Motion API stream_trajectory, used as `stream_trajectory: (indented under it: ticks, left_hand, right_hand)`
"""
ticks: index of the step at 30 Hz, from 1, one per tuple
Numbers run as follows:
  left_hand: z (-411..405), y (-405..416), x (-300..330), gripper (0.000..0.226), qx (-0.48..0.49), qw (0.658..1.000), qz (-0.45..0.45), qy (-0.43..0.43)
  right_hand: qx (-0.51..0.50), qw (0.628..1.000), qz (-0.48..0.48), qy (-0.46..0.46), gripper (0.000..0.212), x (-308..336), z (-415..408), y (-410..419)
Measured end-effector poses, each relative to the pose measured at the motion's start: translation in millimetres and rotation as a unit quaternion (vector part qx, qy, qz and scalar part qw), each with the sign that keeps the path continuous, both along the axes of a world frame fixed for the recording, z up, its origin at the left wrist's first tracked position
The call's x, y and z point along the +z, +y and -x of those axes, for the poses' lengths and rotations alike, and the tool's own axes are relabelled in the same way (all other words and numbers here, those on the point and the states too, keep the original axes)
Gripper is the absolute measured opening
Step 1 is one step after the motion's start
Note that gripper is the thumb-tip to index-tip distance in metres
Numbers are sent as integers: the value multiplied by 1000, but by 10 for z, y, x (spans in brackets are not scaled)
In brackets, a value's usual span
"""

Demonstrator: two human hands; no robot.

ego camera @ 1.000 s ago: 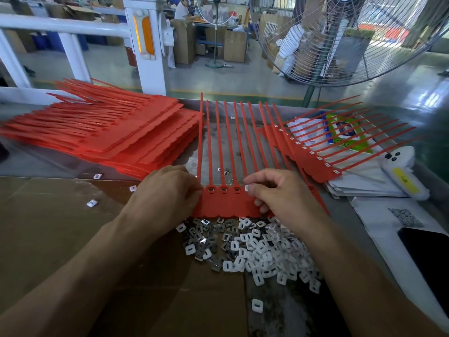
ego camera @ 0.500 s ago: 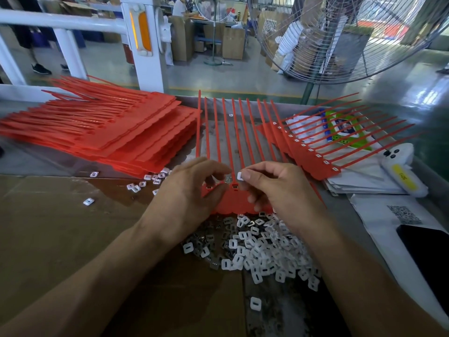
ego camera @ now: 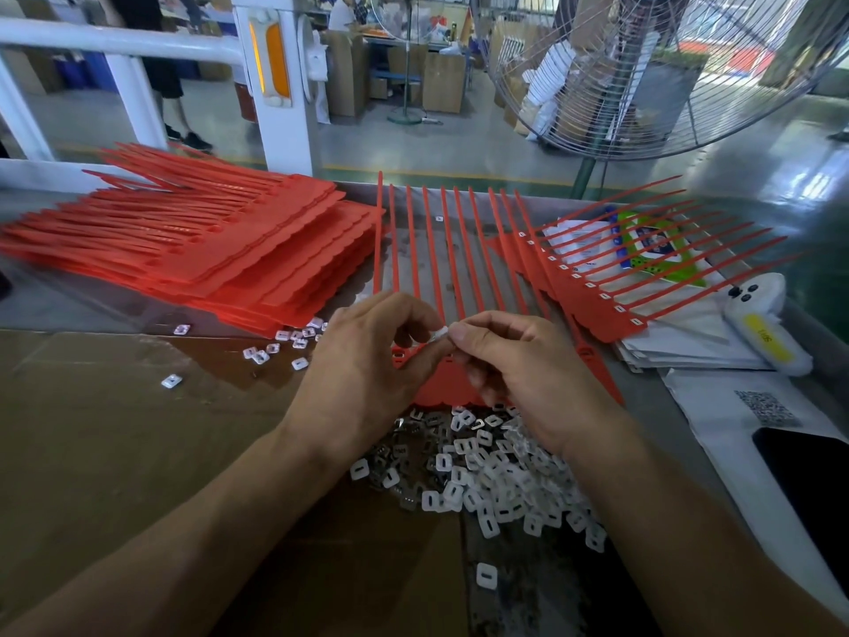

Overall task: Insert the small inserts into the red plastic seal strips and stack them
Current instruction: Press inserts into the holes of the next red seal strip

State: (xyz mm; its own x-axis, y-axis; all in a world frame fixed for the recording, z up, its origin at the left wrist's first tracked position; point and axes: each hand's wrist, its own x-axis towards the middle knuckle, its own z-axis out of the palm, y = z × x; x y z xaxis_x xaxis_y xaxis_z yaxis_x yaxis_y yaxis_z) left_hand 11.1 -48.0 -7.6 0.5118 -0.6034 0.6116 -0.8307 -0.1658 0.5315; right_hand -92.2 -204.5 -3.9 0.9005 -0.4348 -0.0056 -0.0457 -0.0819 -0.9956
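With both the left hand (ego camera: 367, 374) and right hand (ego camera: 519, 370) pinching one small white plastic insert (ego camera: 440, 334) at frame centre, square it before pressing it into the red plastic comb-shaped seal strip (ego camera: 441, 379) beneath.

bare cardboard (ego camera: 138, 452) free at left, insert pile (ego camera: 496, 475) blocking near centre

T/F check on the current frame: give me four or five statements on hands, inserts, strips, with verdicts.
1. Both hands pinch one small white insert between them. True: left hand and right hand meet on it.
2. The loose insert pile lies beyond the strips. False: nearer the person, below the hands.
3. The big red strip stack lies left of the hands. True.
4. The strip sheet under the hands points its tails toward the person. False: away, toward the fan.
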Motion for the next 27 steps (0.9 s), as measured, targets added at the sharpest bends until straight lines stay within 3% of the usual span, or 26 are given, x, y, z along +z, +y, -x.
stream_trajectory:
  ticks: [13, 17, 27]
  left_hand:
    - [-127, -1, -8, 12, 1, 1000, -21, -15]
    - [-327, 83, -36, 7, 39, 995, -95, -16]
    - [-448, 102, -98, 16, 68, 979, -194, -2]
  right_hand:
    - [-12, 999, 39, -4, 18, -16, 3, -28]
    - [-86, 986, 142, 20, 18, -10, 38, -114]
    - [-93, 975, 195, 45, 15, -6, 72, -146]
